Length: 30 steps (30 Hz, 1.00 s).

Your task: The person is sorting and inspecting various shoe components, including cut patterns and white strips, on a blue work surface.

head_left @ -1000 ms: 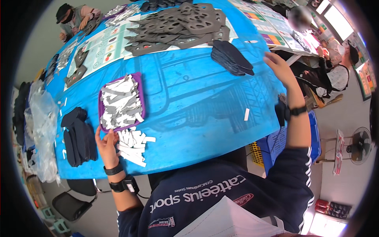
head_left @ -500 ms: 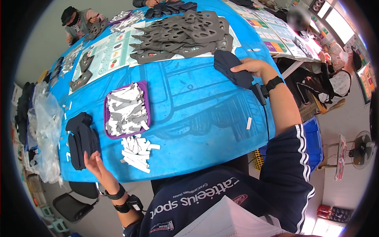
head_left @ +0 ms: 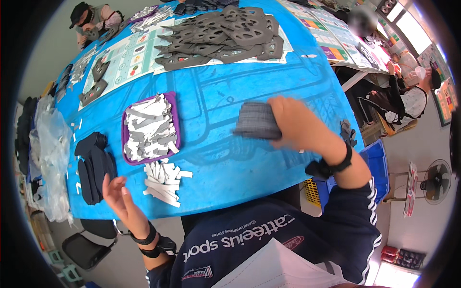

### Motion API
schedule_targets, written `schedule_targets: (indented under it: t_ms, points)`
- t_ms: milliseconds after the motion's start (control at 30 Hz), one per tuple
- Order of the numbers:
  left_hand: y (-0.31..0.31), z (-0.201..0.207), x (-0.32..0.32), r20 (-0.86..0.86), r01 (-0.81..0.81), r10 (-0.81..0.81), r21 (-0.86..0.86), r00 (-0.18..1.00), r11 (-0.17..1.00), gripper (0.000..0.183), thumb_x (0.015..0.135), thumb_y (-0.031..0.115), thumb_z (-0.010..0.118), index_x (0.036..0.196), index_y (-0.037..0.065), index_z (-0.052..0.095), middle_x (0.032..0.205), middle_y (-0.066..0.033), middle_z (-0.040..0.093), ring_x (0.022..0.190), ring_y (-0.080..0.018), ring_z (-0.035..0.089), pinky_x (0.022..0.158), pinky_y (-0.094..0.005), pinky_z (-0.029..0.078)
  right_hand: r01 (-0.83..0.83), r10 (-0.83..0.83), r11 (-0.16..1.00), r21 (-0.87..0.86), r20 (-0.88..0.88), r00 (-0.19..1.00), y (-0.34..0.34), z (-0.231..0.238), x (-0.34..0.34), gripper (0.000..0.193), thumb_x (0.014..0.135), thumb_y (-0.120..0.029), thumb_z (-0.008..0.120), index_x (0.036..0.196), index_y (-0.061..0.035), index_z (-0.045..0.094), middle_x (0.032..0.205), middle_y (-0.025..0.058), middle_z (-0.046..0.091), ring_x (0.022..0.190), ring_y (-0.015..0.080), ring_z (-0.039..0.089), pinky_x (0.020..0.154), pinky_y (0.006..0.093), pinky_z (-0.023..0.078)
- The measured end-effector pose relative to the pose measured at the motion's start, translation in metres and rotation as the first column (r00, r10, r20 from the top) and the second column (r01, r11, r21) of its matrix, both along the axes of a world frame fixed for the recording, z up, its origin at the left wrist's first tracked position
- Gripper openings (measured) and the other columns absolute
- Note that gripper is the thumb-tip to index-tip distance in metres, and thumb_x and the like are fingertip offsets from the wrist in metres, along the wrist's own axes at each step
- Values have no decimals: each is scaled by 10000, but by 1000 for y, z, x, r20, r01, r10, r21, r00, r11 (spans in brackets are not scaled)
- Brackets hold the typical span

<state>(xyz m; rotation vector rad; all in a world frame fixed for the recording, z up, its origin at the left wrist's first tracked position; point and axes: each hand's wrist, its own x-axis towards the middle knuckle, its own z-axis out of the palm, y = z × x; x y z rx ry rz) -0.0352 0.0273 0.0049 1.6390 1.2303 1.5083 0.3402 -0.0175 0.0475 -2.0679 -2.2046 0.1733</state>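
My right hand (head_left: 302, 126) grips a thick stack of dark pads (head_left: 257, 120) over the right half of the blue-covered table (head_left: 211, 177). The stack's layered edges face me, slightly blurred. My left hand (head_left: 122, 199) is open, fingers apart, at the near left table edge. Just beyond it lie more dark oblong pads (head_left: 96, 168) in piles; whether the fingertips touch them I cannot tell. Between my hands stands a purple basket (head_left: 178, 126) filled with white and grey strips (head_left: 149, 127). A loose heap of white strips (head_left: 162, 185) lies in front of it.
Dark grey cut-out foam pieces (head_left: 225, 41) are heaped on printed sheets at the far side. Clear plastic bags (head_left: 53, 158) hang at the left edge. A blue crate (head_left: 379, 165) stands right of the table. Other people sit at far left and right.
My right hand has brought the stack of pads nearer and to the left, turning it so its layered edges show. My left hand stays open, nearly in place.
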Motion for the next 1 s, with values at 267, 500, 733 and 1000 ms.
schedule_targets:
  t_ms: [267, 500, 733, 1000]
  points:
    - [-11, -21, 104, 46, 734, -790, -407, 611, 544, 605, 868, 162, 504, 1342, -27, 178, 1348, -214, 280, 1263, -293, 267, 1037, -382, 201, -146, 148, 989, 28, -118, 982, -37, -47, -35, 732, 559, -214, 721, 1138, 64, 370, 1068, 209, 459, 949, 354, 482, 797, 411, 425]
    - [-42, -58, 169, -292, 641, -723, -335, 626, 690, 854, 820, 293, 585, 1339, -83, 21, 1359, -366, 32, 1306, -421, 59, 1055, -412, 124, -67, 64, 998, -18, -115, 991, -32, -54, -42, 740, 562, -239, 725, 1155, 50, 389, 1069, 179, 472, 950, 331, 487, 793, 408, 427]
    - [-8, -31, 168, -587, 754, -719, -262, 371, 603, 945, 651, 143, 728, 1358, -8, 118, 1362, -294, 153, 1267, -431, 190, 1026, -443, 229, -106, 118, 992, 72, -196, 973, -33, -63, -34, 747, 553, -253, 731, 1150, 61, 409, 1015, 165, 494, 925, 307, 500, 789, 395, 418]
    - [-4, -33, 175, -575, 737, -731, -299, 368, 606, 780, 610, 29, 712, 1260, 12, 280, 1259, -213, 335, 1177, -383, 343, 980, -390, 324, -7, 49, 983, 184, -229, 972, -75, -64, -14, 880, 560, -286, 760, 1258, 45, 336, 1151, 203, 449, 1067, 348, 443, 878, 396, 388]
